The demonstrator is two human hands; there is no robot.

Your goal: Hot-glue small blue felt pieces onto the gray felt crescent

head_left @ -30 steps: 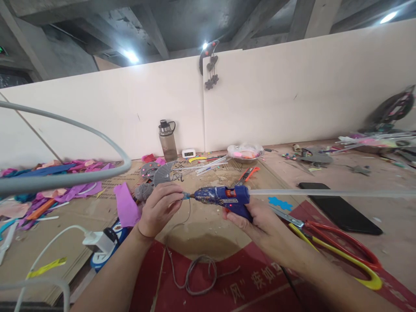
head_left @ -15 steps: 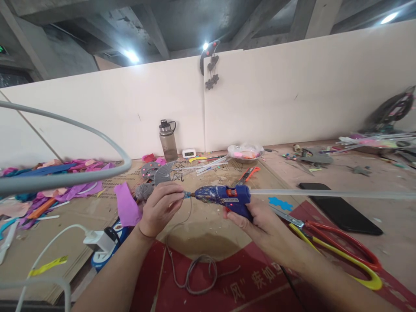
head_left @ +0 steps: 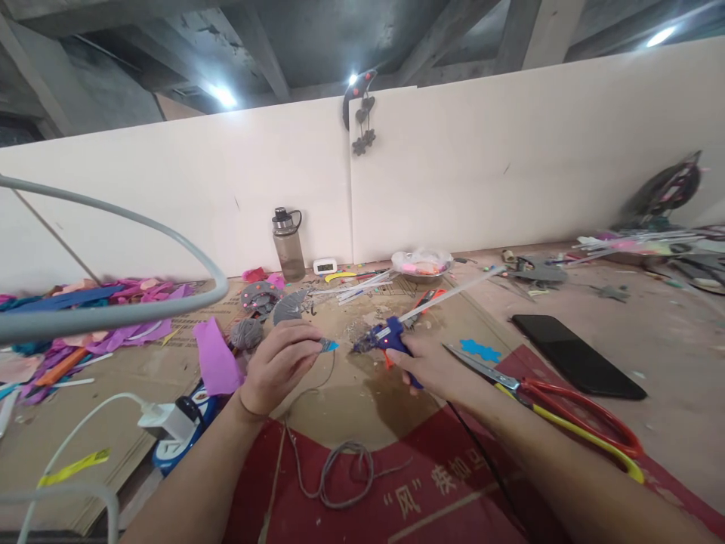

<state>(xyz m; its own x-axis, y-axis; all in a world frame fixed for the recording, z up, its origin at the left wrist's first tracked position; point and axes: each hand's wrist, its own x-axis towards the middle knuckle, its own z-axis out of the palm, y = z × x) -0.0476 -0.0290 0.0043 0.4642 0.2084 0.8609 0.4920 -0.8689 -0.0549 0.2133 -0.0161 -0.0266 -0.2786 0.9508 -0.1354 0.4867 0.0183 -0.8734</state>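
Observation:
My right hand (head_left: 422, 359) is wrapped round the grip of a blue hot glue gun (head_left: 390, 336), a long clear glue stick (head_left: 458, 293) sticking out of its back. The gun's nozzle points down and left, toward the cardboard. In a pinch, my left hand (head_left: 286, 355) holds a small blue piece (head_left: 328, 345) with a pointed tip; most of it is hidden by the fingers. Grey cord (head_left: 343, 502) runs from near that hand down to a loose coil on the red print. Scissors (head_left: 566, 415) with red and yellow handles lie by my right forearm.
A black phone (head_left: 578, 355) and a blue cutout (head_left: 480, 350) lie to the right. Behind stand a bottle (head_left: 288, 245) and a small clock (head_left: 325, 266). Purple felt (head_left: 218, 359), a yarn ball (head_left: 247, 332) and a power strip (head_left: 170, 451) are left. A grey tube (head_left: 141, 316) crosses the upper left.
The glue gun has come away from the blue piece and tilted, nozzle down, its glue stick now slanting up to the right. My left hand keeps its pinch.

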